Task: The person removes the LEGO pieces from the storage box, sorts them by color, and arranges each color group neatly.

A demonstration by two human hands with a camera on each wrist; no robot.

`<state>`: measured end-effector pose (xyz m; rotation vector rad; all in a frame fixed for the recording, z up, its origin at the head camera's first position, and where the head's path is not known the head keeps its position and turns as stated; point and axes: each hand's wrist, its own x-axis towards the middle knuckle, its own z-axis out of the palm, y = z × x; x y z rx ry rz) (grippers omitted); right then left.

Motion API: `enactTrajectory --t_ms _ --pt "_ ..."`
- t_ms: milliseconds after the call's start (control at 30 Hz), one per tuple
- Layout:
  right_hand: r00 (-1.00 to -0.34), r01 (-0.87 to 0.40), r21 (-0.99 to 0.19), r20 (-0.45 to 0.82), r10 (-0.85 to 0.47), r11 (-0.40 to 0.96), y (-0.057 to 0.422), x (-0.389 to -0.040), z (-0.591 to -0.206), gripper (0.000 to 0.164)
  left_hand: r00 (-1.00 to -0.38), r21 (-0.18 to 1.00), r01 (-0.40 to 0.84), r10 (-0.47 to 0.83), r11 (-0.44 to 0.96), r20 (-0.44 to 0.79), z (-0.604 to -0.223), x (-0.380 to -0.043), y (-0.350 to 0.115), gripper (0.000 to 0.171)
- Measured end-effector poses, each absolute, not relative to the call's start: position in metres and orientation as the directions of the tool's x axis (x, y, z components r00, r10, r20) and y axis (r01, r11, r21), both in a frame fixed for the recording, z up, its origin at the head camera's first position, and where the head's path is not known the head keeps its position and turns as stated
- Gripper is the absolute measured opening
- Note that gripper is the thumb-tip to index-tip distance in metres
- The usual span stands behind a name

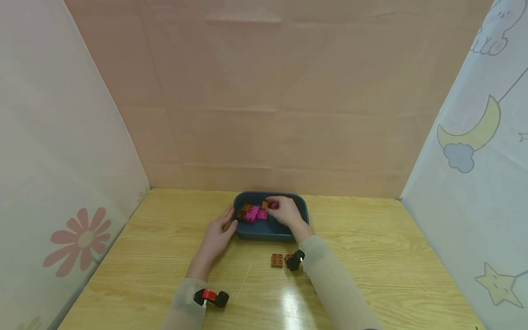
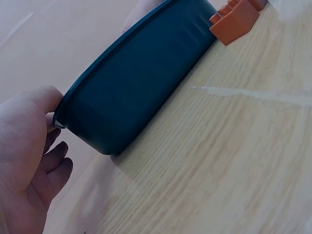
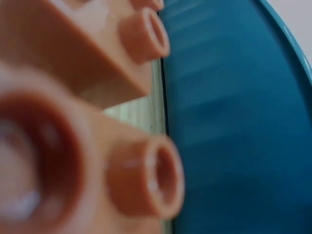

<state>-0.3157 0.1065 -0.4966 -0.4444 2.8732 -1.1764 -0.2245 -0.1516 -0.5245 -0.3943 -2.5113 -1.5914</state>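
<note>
A dark blue plastic bin (image 1: 264,237) stands on the table with several magenta toy building bricks (image 1: 252,214) and orange and brown ones (image 1: 247,207) in its left half. At the bin's left end my left hand (image 1: 216,233) touches the rim, its fingers extended along the outside; in the left wrist view the hand (image 2: 24,156) meets the bin's corner. Inside the bin, my right hand (image 1: 286,213) pinches an orange brick (image 1: 265,205) at its fingertips. A magenta brick (image 1: 274,206) is partly hidden under those fingers.
In front of the bin lie two orange bricks, one (image 1: 277,260) in plain sight, the other (image 1: 288,258) partly behind the right wrist camera (image 1: 295,260). They fill much of the right wrist view. Fabric walls (image 1: 272,114) enclose the wooden table (image 1: 165,238) at the back and sides.
</note>
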Motion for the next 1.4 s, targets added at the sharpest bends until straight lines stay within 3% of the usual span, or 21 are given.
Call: enactTrajectory --t_ms 400,800,1400 --pt "-0.943 -0.318 -0.592 0.115 -0.313 0.741 0.1076 -0.3170 -0.5004 0.040 -0.953 0.867 0.301 0.155 0.398 0.260 -0.5257 -0.2243 -0.1507 0.057" --pt "-0.942 -0.318 -0.604 0.115 -0.315 0.731 0.1087 -0.3161 -0.4992 0.036 -0.954 0.868 0.300 0.149 0.397 0.261 -0.5231 -0.2230 -0.1498 0.056" --pt "-0.924 -0.375 -0.495 0.132 -0.358 0.784 0.1068 -0.3138 -0.4988 0.034 -0.953 0.863 0.303 0.150 0.405 0.264 -0.5263 -0.2240 -0.1503 0.056"
